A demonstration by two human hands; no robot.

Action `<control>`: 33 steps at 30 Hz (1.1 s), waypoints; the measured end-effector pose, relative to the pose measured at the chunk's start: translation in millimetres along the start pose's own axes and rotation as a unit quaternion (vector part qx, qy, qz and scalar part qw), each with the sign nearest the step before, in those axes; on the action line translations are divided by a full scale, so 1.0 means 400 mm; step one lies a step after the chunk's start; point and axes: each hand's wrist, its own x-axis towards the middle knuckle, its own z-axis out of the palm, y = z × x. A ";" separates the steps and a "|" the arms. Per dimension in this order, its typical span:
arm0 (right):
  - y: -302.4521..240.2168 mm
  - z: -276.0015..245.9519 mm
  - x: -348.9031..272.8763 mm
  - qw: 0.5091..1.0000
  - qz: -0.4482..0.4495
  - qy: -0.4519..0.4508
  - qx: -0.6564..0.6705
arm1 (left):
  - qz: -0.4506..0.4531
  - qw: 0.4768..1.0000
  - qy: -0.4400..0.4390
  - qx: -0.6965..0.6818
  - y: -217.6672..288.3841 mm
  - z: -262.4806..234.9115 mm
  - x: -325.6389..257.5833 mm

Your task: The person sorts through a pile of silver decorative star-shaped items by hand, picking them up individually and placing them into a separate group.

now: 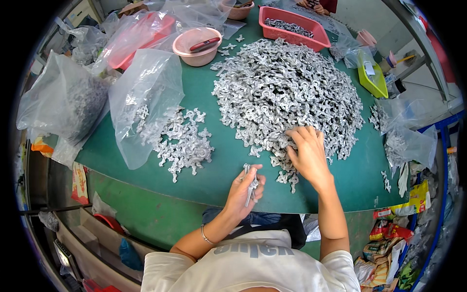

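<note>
"What's the biggest thing near you?"

"My green table (224, 151). On it sits a big pile (292, 87) of bumpy silver bits. It's straight ahead of my right hand (309, 153), and ahead and to the right of my left hand (239, 190)."

"Anything smaller?"

"A clear bag (146, 92) on my left, then a small heap (189, 146) by it."

"Which hand is nearer the big pile?"

"My right. It's touching the near edge, fingers bent down. I can't tell if they're pinching a bit. My left is well apart from the pile, closed around a few silver pieces (251, 184)."

"Which way do they point?"

"The long one points away from me, with its low end toward my tummy. The bits in the pile lie every which way."
</note>
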 end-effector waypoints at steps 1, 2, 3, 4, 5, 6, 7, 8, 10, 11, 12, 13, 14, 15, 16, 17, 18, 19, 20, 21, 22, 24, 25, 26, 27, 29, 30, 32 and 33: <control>0.001 -0.014 -0.007 1.000 0.008 -0.010 0.010 | 0.006 1.000 0.005 0.008 -0.005 0.001 0.001; -0.001 -0.023 -0.009 0.999 0.028 0.000 0.019 | 0.004 1.000 0.003 0.010 -0.008 0.003 0.001; 0.001 -0.018 -0.011 0.999 0.030 0.001 0.018 | 0.015 1.000 0.016 0.013 -0.011 0.006 0.000; 0.005 -0.010 -0.009 0.998 0.051 0.023 0.018 | 0.026 0.999 0.028 0.016 -0.012 0.014 0.001; 0.006 -0.005 -0.007 0.996 0.071 0.045 0.017 | 0.023 0.999 0.025 0.017 -0.010 0.023 0.000; -0.001 -0.002 -0.008 0.996 0.064 0.051 0.028 | 0.029 0.999 0.040 0.017 -0.006 0.031 -0.005; -0.015 0.001 -0.007 0.996 0.047 0.064 0.046 | 0.036 0.998 0.057 0.017 -0.003 0.032 -0.009; -0.022 -0.003 -0.005 0.995 0.051 0.053 0.061 | 0.035 0.998 0.057 0.018 0.001 0.021 -0.008; -0.020 -0.004 -0.003 0.994 0.057 0.044 0.077 | 0.007 0.999 -0.043 0.024 0.008 -0.005 -0.006; -0.010 0.003 0.001 0.995 0.063 0.044 0.066 | 0.006 0.999 -0.043 0.027 0.006 -0.005 -0.009; -0.003 0.009 0.001 0.995 0.070 0.045 0.055 | 0.002 0.999 -0.039 0.030 0.003 0.000 -0.012; -0.001 0.009 0.001 0.995 0.072 0.050 0.052 | -0.002 0.999 -0.040 0.032 0.003 0.007 -0.010; -0.004 0.009 -0.001 0.997 0.051 0.042 0.045 | -0.005 0.998 -0.046 0.035 0.004 0.010 -0.010; -0.009 0.007 -0.003 0.998 0.031 0.033 0.038 | -0.002 0.997 -0.043 0.057 0.007 0.011 -0.012; -0.018 0.004 -0.005 0.998 0.032 0.011 0.058 | 0.001 0.996 -0.039 0.078 0.008 0.013 -0.014; -0.018 0.008 -0.013 0.997 0.012 0.022 0.073 | -0.001 0.996 -0.045 0.082 0.007 0.020 -0.012; -0.019 0.004 -0.024 0.996 0.015 0.026 0.079 | 0.011 0.994 -0.026 0.108 0.004 0.027 -0.009; -0.021 0.000 -0.031 0.996 0.015 0.032 0.087 | 0.028 0.990 -0.006 0.136 0.005 0.036 -0.006; -0.019 -0.003 -0.041 0.995 0.016 0.039 0.085 | 0.029 0.989 -0.012 0.141 0.005 0.046 -0.005; -0.013 -0.005 -0.053 0.991 0.028 0.045 0.119 | 0.039 0.990 -0.001 0.138 0.004 0.056 -0.006; -0.001 -0.010 -0.063 0.987 0.039 0.050 0.150 | 0.047 0.990 0.008 0.131 0.000 0.065 -0.005; 0.028 -0.019 -0.073 0.983 0.057 0.063 0.160 | 0.032 0.994 -0.007 0.102 0.008 0.065 0.004; 0.039 -0.026 -0.074 0.979 0.075 0.071 0.176 | 0.017 0.997 -0.014 0.072 0.014 0.063 0.009; 0.051 -0.040 -0.069 0.979 0.076 0.093 0.166 | 0.019 0.997 -0.016 0.075 0.018 0.062 0.014; 0.073 -0.042 -0.064 0.974 0.077 0.115 0.182 | 0.010 0.998 -0.022 0.063 0.022 0.060 0.020; 0.099 -0.051 -0.053 0.971 0.117 0.119 0.173 | 0.002 0.998 -0.025 0.055 0.033 0.072 0.029; 0.114 -0.051 -0.049 0.966 0.123 0.126 0.187 | 0.006 0.998 -0.018 0.057 0.040 0.086 0.040; 0.133 -0.049 -0.038 0.966 0.126 0.131 0.183 | 0.016 0.998 -0.012 0.063 0.061 0.125 0.059; 0.139 -0.050 -0.031 0.967 0.131 0.131 0.177 | 0.021 0.998 -0.014 0.051 0.071 0.146 0.068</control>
